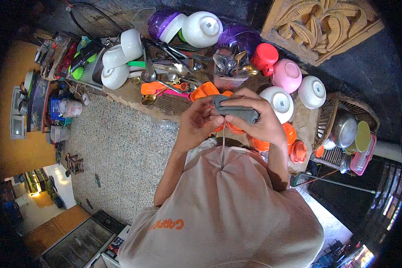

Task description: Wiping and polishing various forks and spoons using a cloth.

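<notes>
Both of my hands meet in front of my chest at the table's near edge. A folded grey-green cloth (238,110) lies in the fingers of my right hand (259,115), its left end touching my left hand (201,117). A thin metal utensil handle (223,144) points down from between my thumbs towards my shirt; its upper end is hidden by the cloth and fingers. Orange plastic containers (204,91) sit just behind and below my hands. A clear plastic tub of spoons and forks (230,80) stands beyond them.
Loose spoons and ladles (149,74) lie to the left on the wooden table (120,95). White bowls (115,76), a pink bowl (286,75) and a red mug (265,56) stand around. A rattan rack (331,117) with a metal bowl (344,128) is at right.
</notes>
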Demonstrator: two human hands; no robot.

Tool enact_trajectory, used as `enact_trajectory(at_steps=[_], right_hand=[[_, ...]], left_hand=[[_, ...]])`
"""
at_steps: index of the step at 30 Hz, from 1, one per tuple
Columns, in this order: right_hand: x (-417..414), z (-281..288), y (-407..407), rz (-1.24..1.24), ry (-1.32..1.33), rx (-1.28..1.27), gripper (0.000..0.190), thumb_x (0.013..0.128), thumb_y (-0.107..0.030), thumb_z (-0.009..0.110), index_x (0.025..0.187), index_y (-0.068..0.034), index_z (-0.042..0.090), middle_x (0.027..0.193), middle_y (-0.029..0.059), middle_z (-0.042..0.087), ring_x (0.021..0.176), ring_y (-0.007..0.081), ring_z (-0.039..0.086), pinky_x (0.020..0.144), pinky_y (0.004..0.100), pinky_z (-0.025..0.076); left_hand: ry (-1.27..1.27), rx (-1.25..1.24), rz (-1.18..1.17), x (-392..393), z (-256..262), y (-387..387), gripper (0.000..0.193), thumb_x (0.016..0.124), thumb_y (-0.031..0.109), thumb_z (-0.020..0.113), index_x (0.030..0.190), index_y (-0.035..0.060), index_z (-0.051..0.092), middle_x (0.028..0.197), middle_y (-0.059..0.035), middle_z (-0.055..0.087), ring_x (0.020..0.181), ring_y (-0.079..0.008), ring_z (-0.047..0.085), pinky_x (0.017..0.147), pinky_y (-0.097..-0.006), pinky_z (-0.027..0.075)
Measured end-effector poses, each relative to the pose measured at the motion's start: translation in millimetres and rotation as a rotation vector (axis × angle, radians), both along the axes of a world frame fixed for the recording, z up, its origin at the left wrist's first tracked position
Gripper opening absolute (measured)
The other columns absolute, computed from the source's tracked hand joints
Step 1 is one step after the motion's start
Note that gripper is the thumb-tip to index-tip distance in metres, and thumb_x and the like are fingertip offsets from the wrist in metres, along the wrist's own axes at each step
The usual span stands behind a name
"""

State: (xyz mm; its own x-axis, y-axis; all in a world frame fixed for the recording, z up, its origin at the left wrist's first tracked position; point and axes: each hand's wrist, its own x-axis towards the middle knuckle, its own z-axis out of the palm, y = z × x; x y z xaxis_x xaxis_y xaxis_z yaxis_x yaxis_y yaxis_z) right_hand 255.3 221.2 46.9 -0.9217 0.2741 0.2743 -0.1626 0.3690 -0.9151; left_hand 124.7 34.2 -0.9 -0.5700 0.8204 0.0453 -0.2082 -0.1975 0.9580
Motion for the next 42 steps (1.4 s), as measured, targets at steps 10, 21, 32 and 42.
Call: enact_trajectory(at_steps=[10,21,32,42], right_hand=[[10,17,13,0.295,-0.051,0.032,0.028,0.090,-0.013,0.086,0.117,-0.006,0.081,0.112,0.0115,0.071,0.105,0.0276,0.070,0.092,0.0398,0.055],[-11,22,4,-0.010,-0.096,0.162,0.027,0.089,-0.012,0.083,0.115,-0.006,0.082,0.112,0.0139,0.074,0.109,0.0304,0.072,0.095,0.0414,0.057],[-9,23,-7,-0.084,-0.113,0.346,0.030,0.088,-0.017,0.084,0.118,-0.012,0.082,0.120,0.0119,0.070,0.117,0.0324,0.071,0.094,0.0426,0.059],[17,23,1,0.395,-0.237,0.149,0.030,0.087,-0.017,0.086,0.116,-0.013,0.082,0.113,0.0085,0.069,0.105,0.0286,0.070,0.092,0.0404,0.056]], left_hand=[[0.046,0.028,-0.152,-15,-18,-8,0.082,0.084,-0.004,0.085,0.156,0.0001,0.047,0.139,-0.0106,0.068,0.132,-0.0212,0.063,0.113,-0.0391,0.050],[0.037,0.001,-0.213,-3,-4,-7,0.090,0.087,-0.007,0.084,0.161,-0.0012,0.034,0.151,-0.0118,0.060,0.137,-0.0206,0.060,0.119,-0.0397,0.044],[0.109,-0.024,-0.154,-6,-6,-13,0.091,0.085,-0.007,0.086,0.162,-0.0003,0.038,0.153,-0.0110,0.058,0.138,-0.0201,0.058,0.117,-0.0380,0.046],[-0.052,0.156,-0.252,-21,-18,-20,0.089,0.086,0.007,0.086,0.161,0.0063,0.038,0.158,-0.0164,0.054,0.143,-0.0255,0.056,0.121,-0.0454,0.042]])
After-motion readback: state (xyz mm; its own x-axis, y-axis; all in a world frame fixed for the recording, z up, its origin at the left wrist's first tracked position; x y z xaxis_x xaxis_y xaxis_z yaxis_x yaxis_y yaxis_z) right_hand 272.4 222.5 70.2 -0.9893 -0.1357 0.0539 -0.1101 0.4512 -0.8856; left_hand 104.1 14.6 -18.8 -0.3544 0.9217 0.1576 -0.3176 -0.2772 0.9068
